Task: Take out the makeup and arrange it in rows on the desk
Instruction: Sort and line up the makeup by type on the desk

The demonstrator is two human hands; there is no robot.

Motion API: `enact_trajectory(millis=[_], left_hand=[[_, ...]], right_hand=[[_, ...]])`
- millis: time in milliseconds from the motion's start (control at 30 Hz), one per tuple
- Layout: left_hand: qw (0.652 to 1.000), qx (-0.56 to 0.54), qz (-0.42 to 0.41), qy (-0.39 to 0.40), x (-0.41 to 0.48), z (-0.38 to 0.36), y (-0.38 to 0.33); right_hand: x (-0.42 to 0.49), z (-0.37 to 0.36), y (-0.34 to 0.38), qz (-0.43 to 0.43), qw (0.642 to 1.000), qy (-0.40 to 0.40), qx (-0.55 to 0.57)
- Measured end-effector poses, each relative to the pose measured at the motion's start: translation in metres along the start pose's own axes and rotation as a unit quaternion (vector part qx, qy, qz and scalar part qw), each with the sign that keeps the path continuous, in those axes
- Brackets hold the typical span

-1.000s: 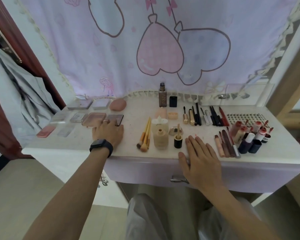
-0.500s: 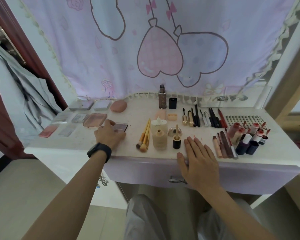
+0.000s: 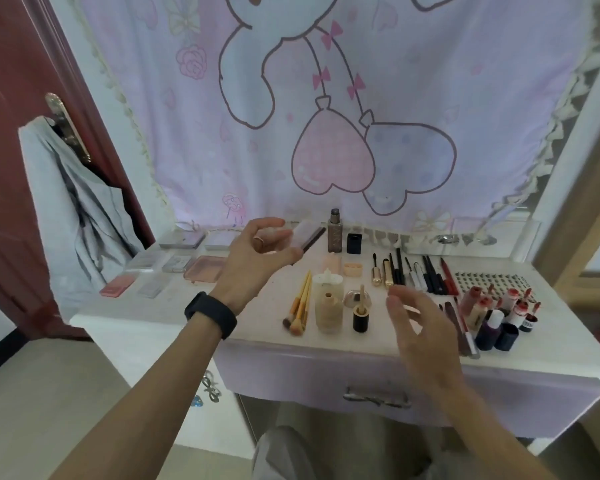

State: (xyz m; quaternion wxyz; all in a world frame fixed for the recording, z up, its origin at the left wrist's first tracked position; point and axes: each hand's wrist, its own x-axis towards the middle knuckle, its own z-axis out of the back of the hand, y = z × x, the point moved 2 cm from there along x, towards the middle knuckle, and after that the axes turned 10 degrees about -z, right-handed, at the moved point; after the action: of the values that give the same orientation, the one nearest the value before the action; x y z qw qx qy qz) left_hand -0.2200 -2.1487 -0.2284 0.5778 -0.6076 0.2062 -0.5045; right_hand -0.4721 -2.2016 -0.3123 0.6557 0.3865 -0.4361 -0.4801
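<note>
One flat palette (image 3: 309, 235) was pinched by the left hand (image 3: 257, 258) in the air above the table (image 3: 260, 327), near the rows of other palettes (image 3: 201, 273). The right hand (image 3: 420, 327) hovered relaxed, holding nothing. Likely this was the placing step; next the palette needed lowering flat into a free place there

My left hand (image 3: 254, 257) now holds the palette (image 3: 307, 236) up off the desk (image 3: 264, 327) — my right hand (image 3: 420, 329) is lifted clear of the desk's front edge too, fingers loose.
</note>
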Motion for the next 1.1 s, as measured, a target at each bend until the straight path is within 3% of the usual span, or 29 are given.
enact_trajectory(millis=[67,167,267,400,633,700,867,1000,1100], left_hand=[[0.997,0.043,-0.032,0.057,0.0,-0.014,-0.014],[0.981,0.105,-0.087,0.137,-0.003,-0.038,-0.025],[0.969,0.13,-0.104,0.184,-0.006,-0.055,-0.027],[0.981,0.094,-0.107,0.131,-0.009,-0.063,-0.023],[0.994,-0.082,-0.012,0.065,-0.022,-0.089,-0.011],[0.991,-0.123,0.01,0.053,-0.023,-0.096,-0.011],[0.99,-0.128,0.011,0.049,-0.023,-0.105,-0.016],[0.991,-0.109,0.002,0.076,-0.024,-0.107,-0.017],[0.989,-0.085,0.001,0.125,-0.025,-0.108,-0.014]], right_hand=[[0.014,0.006,0.028,-0.064,0.993,0.051,0.088],[0.036,0.013,0.056,-0.204,0.95,0.157,0.177],[0.045,0.021,0.063,-0.239,0.925,0.191,0.224],[0.047,0.028,0.056,-0.287,0.888,0.183,0.309],[0.027,0.026,0.056,-0.322,0.819,0.252,0.403],[0.023,0.025,0.056,-0.313,0.834,0.259,0.372],[0.027,0.034,0.052,-0.209,0.935,0.209,0.195],[0.028,0.045,0.056,-0.117,0.966,0.213,0.084],[0.028,0.048,0.057,-0.092,0.971,0.204,0.087]])
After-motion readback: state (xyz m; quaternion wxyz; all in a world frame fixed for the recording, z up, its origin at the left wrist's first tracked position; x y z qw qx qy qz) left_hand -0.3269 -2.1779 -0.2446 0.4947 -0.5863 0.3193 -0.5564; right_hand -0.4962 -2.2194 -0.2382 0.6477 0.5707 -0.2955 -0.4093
